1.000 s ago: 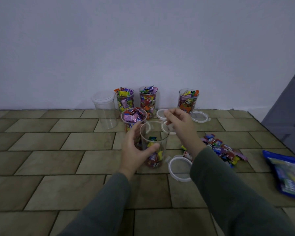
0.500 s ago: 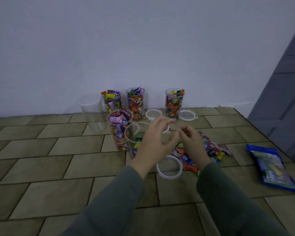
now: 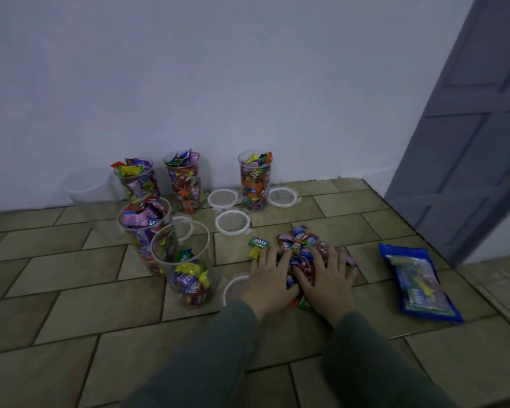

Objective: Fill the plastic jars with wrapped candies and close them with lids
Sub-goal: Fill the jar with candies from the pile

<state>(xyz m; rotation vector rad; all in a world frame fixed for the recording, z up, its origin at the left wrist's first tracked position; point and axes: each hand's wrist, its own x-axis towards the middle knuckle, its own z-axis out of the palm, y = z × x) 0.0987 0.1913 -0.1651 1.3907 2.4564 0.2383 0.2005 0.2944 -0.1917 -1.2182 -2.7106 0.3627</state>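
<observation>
A heap of wrapped candies [image 3: 302, 244] lies on the tiled floor. My left hand [image 3: 270, 279] and my right hand [image 3: 326, 279] rest palm down on it, side by side, fingers spread and fairly straight. Left of my hands stands a clear jar [image 3: 186, 266] about a third full of candies, with no lid. Several full jars stand behind it: one close by [image 3: 143, 231] and three near the wall [image 3: 137, 181], [image 3: 184, 181], [image 3: 255, 179]. White lids lie loose: one [image 3: 232, 221] on the floor, another [image 3: 230, 285] partly under my left wrist.
An empty clear jar [image 3: 87, 195] stands at the back left by the wall. More lids [image 3: 223, 198], [image 3: 283, 197] lie near the wall jars. A blue candy bag [image 3: 418, 281] lies flat at the right. A grey door [image 3: 465, 128] stands at the right.
My left hand let go of the partly filled jar and moved right. Both hands came down onto the candy heap. The camera swung right and down.
</observation>
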